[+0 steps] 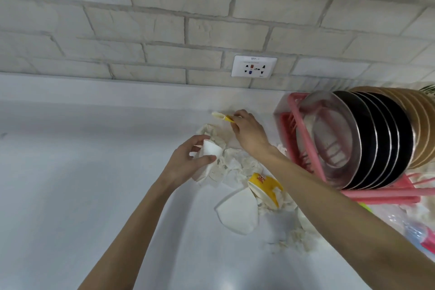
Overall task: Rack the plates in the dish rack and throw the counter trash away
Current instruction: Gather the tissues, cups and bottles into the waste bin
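My left hand (pixel 186 160) grips a small white paper cup (pixel 210 150) above a heap of crumpled white tissues (pixel 237 165) on the counter. Farther back, my right hand (pixel 249 132) pinches a small yellow and white wrapper (pixel 222 116) near the wall. A crushed yellow paper cup (pixel 264 186) and a flattened white paper cup (pixel 237 212) lie in front of the tissues. At the right, a pink dish rack (pixel 303 129) holds several upright plates (pixel 367 139), steel, black and brown.
White counter (pixel 82 172) runs left and toward me. The brick wall carries a power socket (pixel 254 66). More tissue scraps (pixel 296 238) lie under my right forearm. Clear plastic packaging with red and blue (pixel 419 233) sits at the right edge.
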